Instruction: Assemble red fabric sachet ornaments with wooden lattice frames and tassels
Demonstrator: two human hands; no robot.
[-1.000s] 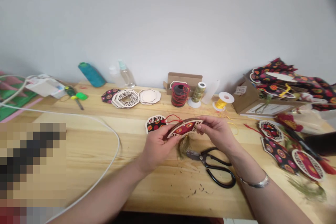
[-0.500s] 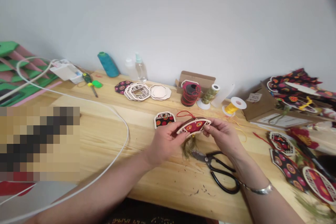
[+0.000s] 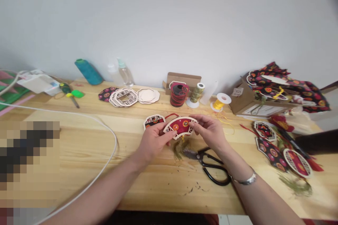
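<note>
A fan-shaped ornament (image 3: 180,126) with a pale wooden frame and red patterned fabric is held up between my two hands. My left hand (image 3: 155,139) pinches its left end, thumb on the front. The right end is gripped by my right hand (image 3: 208,132), thumb on the face and fingers behind. From its lower edge hangs an olive-green tassel (image 3: 179,149), and a red cord shows above it. Black-handled scissors (image 3: 208,161) lie on the table just below the tassel. Behind my left hand rests a dark floral ornament (image 3: 153,121) with a lattice frame, partly covered.
Along the wall stand a teal thread cone (image 3: 88,71), a spray bottle (image 3: 125,73), stacked wooden frames (image 3: 126,97) and a dark red cord spool (image 3: 179,95), plus a yellow spool (image 3: 220,102). A cardboard box (image 3: 243,102) holds fabric at right. A white cable (image 3: 115,137) loops across the left.
The ornament has tilted so its red face shows more fully to me. Both hands keep their hold. The whole view has shifted, with table items appearing further left.
</note>
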